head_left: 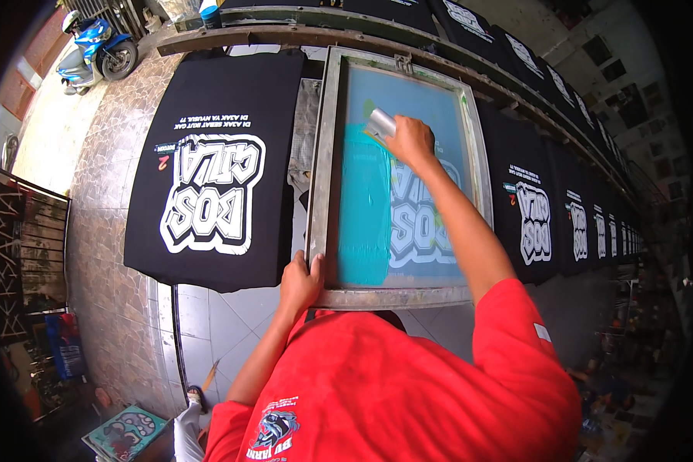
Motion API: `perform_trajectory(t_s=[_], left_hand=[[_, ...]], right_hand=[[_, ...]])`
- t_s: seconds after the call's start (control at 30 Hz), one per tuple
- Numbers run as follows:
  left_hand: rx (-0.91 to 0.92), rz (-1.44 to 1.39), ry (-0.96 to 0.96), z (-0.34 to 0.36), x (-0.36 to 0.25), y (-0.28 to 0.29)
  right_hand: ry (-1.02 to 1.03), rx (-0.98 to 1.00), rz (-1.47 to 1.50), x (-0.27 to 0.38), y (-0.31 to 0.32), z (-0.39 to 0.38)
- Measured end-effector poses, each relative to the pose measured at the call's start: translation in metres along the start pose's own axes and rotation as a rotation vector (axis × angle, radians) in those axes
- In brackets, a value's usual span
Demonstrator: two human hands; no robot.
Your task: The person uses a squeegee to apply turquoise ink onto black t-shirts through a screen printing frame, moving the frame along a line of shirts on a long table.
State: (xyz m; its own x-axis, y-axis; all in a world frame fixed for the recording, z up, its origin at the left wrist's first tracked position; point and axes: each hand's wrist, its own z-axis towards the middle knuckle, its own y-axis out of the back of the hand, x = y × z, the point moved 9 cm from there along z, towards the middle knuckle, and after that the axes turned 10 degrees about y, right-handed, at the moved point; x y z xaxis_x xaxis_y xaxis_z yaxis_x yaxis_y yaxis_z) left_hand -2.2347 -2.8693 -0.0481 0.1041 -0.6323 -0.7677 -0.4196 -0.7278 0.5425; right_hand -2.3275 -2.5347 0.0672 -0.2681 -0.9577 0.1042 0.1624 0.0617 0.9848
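Note:
A metal-framed printing screen [389, 296] lies over a dark shirt, with turquoise paste [358, 231] spread down the left part of its mesh and a pale lettering design showing on the right part. My right hand [410, 142] is closed round a silver scraper or squeegee [379, 122] at the paste's upper edge. My left hand [302, 281] grips the screen's frame at its lower left corner, fingers wrapped on the side bar. To the left, a black shirt [150, 208] with white bubble lettering is stretched flat on a board.
More printed black shirts [531, 146] line the rail to the right and along a second row behind [516, 50]. A metal rail [254, 37] runs behind the screen. A blue scooter [92, 54] stands at upper left. A printed panel [123, 431] and someone's sandalled foot [196, 396] are at lower left.

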Motion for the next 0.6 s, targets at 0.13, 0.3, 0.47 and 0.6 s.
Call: perform_trajectory(t_s=[0.13,0.3,0.47,0.6], left_hand=[[0.129,0.082,0.103,0.000,-0.004,-0.002],[0.086,0.045,0.057,0.003,0.001,-0.001],[0.017,0.028,0.011,0.002,0.001,-0.001],[0.024,0.031,0.014,0.001,-0.001,0.000]], right_hand=[[-0.176,0.017,-0.044,0.017,-0.003,-0.043],[0.012,0.030,0.033,0.049,0.010,-0.033],[0.143,-0.009,0.075,0.024,0.013,0.017],[0.199,0.031,0.074,0.030,-0.004,0.024]])
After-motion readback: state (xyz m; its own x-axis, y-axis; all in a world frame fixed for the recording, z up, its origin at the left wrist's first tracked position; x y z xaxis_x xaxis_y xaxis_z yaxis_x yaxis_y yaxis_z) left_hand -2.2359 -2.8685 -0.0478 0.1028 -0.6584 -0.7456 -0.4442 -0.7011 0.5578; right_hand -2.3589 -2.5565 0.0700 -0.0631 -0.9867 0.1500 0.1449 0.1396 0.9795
